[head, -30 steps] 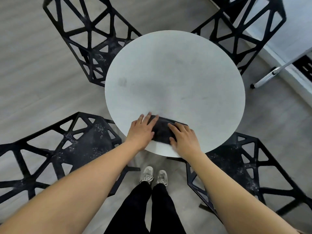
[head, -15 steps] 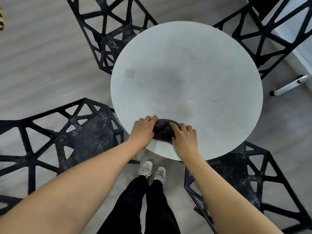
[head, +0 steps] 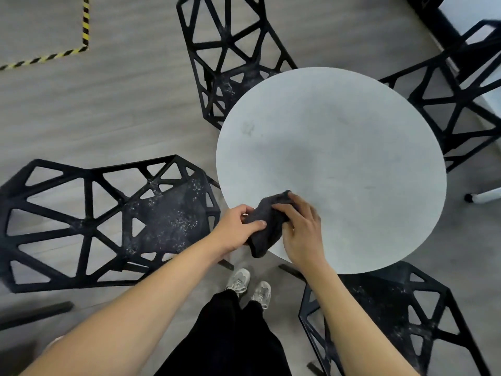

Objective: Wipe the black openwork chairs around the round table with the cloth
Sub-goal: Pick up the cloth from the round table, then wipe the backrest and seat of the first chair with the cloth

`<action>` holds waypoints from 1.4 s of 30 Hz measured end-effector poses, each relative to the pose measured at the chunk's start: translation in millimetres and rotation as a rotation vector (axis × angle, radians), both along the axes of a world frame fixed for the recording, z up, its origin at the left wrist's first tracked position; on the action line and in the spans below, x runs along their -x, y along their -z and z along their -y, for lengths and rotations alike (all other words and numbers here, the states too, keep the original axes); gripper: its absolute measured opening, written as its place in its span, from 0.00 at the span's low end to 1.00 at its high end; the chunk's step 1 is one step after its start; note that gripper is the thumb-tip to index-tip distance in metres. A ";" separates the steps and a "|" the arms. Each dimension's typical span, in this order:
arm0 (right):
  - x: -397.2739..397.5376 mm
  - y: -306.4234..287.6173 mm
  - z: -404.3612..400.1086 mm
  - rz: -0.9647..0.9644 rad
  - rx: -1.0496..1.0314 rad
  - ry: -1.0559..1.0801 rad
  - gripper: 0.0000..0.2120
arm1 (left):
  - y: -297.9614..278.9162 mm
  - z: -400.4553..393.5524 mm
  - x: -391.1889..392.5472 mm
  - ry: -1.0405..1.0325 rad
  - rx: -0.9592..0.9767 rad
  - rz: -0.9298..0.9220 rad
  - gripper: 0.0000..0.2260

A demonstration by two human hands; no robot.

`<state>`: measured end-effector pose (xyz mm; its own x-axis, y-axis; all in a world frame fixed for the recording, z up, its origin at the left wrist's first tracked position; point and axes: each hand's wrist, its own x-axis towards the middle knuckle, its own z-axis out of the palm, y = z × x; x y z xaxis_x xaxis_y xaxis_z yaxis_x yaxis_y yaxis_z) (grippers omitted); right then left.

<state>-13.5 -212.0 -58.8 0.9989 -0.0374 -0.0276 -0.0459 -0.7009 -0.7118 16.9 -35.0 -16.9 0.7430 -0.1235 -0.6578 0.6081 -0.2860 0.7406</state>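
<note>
Since a second ago your left hand and right hand have bunched the limp cloth at the desk's 7 o'clock edge, both gripping its soft middle.

Break or meeting corner of an office or commercial interior, indicated by a round pale table ringed by black openwork chairs, grey plank-patterned flooring, yellow-and-black hazard tape marking the floor, and a white furniture leg at the right edge.
</note>
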 end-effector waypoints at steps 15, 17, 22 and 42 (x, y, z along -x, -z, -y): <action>-19.8 -56.9 -94.2 -0.408 -0.627 -0.381 0.21 | -57.3 -104.3 32.9 -0.174 0.015 0.161 0.12; -22.3 -57.0 -117.6 -0.392 -0.605 -0.360 0.19 | -59.5 -123.6 32.6 -0.162 -0.116 0.219 0.12; -26.9 -56.0 -174.4 -0.330 -0.548 -0.325 0.21 | -54.0 -173.7 30.9 -0.120 -0.287 0.270 0.16; -149.9 11.0 -389.3 -0.390 -0.121 -0.328 0.16 | 74.7 -406.1 110.1 -0.463 -0.601 -0.121 0.06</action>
